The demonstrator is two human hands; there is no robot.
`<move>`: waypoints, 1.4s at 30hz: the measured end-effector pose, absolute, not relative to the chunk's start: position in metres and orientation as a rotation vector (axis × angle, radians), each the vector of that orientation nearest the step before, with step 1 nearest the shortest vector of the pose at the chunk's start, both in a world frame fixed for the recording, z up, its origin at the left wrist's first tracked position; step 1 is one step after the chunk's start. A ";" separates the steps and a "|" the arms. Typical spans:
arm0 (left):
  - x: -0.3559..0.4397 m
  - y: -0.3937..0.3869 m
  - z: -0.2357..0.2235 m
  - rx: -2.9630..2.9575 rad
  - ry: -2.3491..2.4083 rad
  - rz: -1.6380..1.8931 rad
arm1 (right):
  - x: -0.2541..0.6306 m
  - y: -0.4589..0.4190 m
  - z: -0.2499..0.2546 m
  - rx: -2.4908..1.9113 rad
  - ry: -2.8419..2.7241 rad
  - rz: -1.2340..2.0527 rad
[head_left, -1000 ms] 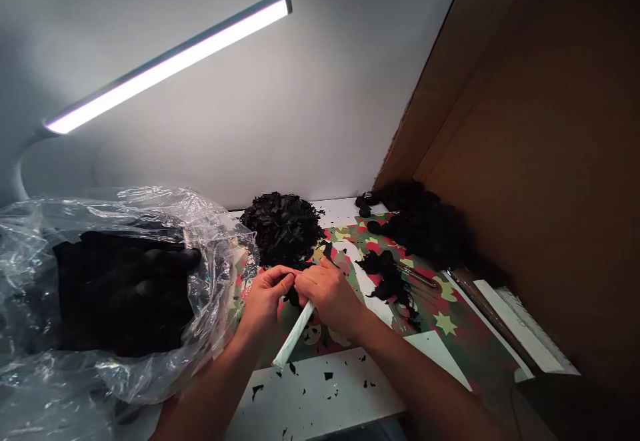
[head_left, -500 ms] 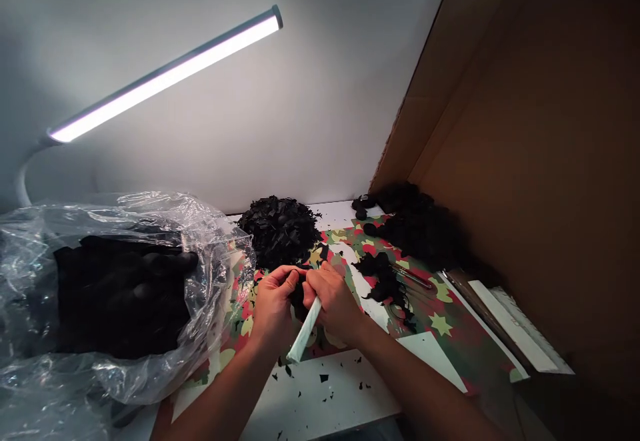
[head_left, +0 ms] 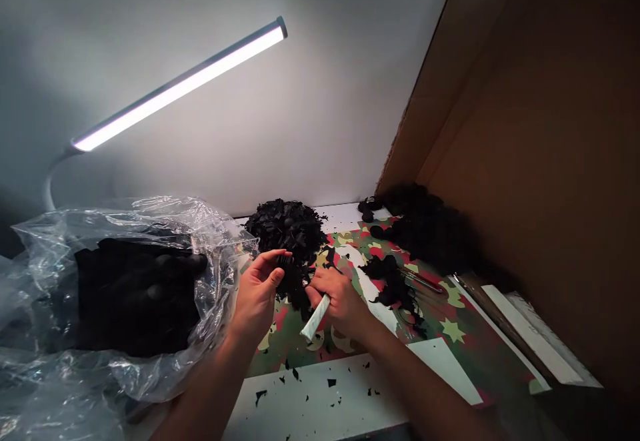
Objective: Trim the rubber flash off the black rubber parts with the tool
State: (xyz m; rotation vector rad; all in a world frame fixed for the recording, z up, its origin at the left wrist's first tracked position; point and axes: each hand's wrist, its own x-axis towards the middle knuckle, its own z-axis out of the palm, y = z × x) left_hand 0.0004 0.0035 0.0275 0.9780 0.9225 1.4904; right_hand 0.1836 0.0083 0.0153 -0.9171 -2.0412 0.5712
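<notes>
My left hand (head_left: 256, 294) holds a small black piece (head_left: 286, 262) with a row of thin teeth or fringe along its edge, between the thumb and the curled fingers. Just right of it, my right hand (head_left: 336, 294) is closed round a tool with a white wrapped handle (head_left: 315, 319); its working end is hidden by the fingers and dark material. Loose black scraps (head_left: 297, 291) lie under and between the two hands. Behind them rises a heap of black flakes (head_left: 286, 224).
A clear plastic bag (head_left: 220, 294) with black pieces fills the left, under a lit lamp (head_left: 185, 84). Dark clumps (head_left: 425, 234), a tweezers-like metal tool (head_left: 423, 281) and white strips (head_left: 530, 334) lie right, beside a cardboard panel (head_left: 525, 127). Camouflage sheeting (head_left: 465, 347) covers the table.
My hands have moved apart: the left shifted left with the black piece, the right slightly right and down with the white-handled tool. The view has shifted a little.
</notes>
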 end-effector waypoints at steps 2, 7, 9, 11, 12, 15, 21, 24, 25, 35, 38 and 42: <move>-0.001 0.001 0.024 1.032 0.950 1.482 | 0.185 0.008 0.020 -0.941 -1.958 0.688; 0.001 -0.004 0.023 1.145 1.008 1.395 | 0.178 0.004 0.028 -0.986 -1.668 0.911; 0.003 -0.007 0.025 1.168 1.007 1.351 | 0.174 0.003 0.028 -0.983 -1.575 1.029; 0.004 -0.008 0.026 1.154 0.994 1.337 | 0.170 0.001 0.028 -0.975 -1.504 1.106; 0.004 -0.009 0.026 1.130 0.978 1.340 | 0.169 0.000 0.028 -0.974 -1.478 1.134; 0.005 -0.008 0.025 1.017 0.903 1.367 | 0.169 -0.002 0.030 -0.975 -1.409 1.213; 0.007 -0.008 0.026 0.920 0.885 1.386 | 0.171 -0.003 0.031 -0.943 -1.344 1.313; 0.008 -0.008 0.027 0.920 0.894 1.392 | 0.170 -0.003 0.028 -0.940 -1.318 1.326; 0.008 -0.008 0.027 0.922 0.892 1.389 | 0.170 -0.002 0.027 -0.940 -1.311 1.331; 0.001 -0.010 0.027 1.192 0.865 1.310 | 0.172 0.001 0.018 -0.944 -1.315 1.380; -0.006 -0.009 0.029 1.512 0.909 1.235 | 0.172 0.006 0.011 -0.945 -1.244 1.448; -0.008 -0.007 0.027 1.691 0.981 1.207 | 0.173 0.010 0.008 -0.964 -1.277 1.445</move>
